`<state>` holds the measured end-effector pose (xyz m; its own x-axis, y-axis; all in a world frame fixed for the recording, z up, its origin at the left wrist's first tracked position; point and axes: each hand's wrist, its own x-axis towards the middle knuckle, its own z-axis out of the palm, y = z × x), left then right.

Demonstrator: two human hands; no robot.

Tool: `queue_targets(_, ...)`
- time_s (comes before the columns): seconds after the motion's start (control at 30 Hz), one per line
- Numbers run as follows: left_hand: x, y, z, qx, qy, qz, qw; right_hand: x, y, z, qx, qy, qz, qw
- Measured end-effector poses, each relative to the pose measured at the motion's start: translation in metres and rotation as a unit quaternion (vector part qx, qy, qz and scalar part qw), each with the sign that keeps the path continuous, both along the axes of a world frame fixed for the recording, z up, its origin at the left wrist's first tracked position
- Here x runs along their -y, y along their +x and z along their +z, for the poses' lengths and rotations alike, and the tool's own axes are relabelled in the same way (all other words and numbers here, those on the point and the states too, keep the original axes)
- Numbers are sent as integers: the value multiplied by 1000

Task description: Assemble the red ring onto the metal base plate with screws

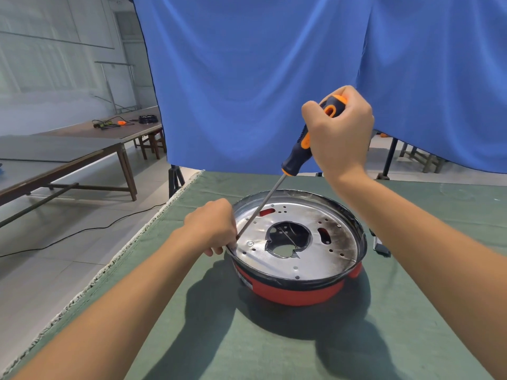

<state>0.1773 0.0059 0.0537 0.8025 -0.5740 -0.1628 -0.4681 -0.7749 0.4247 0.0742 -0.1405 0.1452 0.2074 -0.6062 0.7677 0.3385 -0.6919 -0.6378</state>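
1. Red plastic shows under the shiny plate: the red ring point(299, 290) sits below the metal base plate point(297, 259), and both stand together on the green cloth point(274, 346) in the near middle of the table.
2. My right hand point(338, 135) wraps closed around the handle of the screwdriver point(297, 149), and the long shaft slants down to the left edge of the plate.
3. My left hand point(212, 226) has curled fingers pinching at the tip of the shaft, at the left rim. I cannot tell if a screw is between them, because it is too small or hidden.
4. I judge that the task is in its middle: one screw head point(250, 243) seems seated near the left side, while many small holes of the plate look open. How many need screws, I cannot say.
5. A blue curtain point(274, 78) hangs behind the table. On the far left stand long wooden tables point(82, 149) with some tools, and a black cable point(82, 231) lies on the grey floor. One small dark object point(382, 246) lies right of the plate.
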Motion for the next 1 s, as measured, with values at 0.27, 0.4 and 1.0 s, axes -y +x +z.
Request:
queue_targets(0.27,-3,3,-5,-9,-32,5,999,-6,2,1,4,-10,3,1000)
queue_targets(0.4,-5,2,-7,-13,-48,11,999,-9,4,0,-2,-16,0,1000)
queue_targets(1.0,-3,-7,-3,68,23,-22,997,-43,10,26,-106,-132,-14,985)
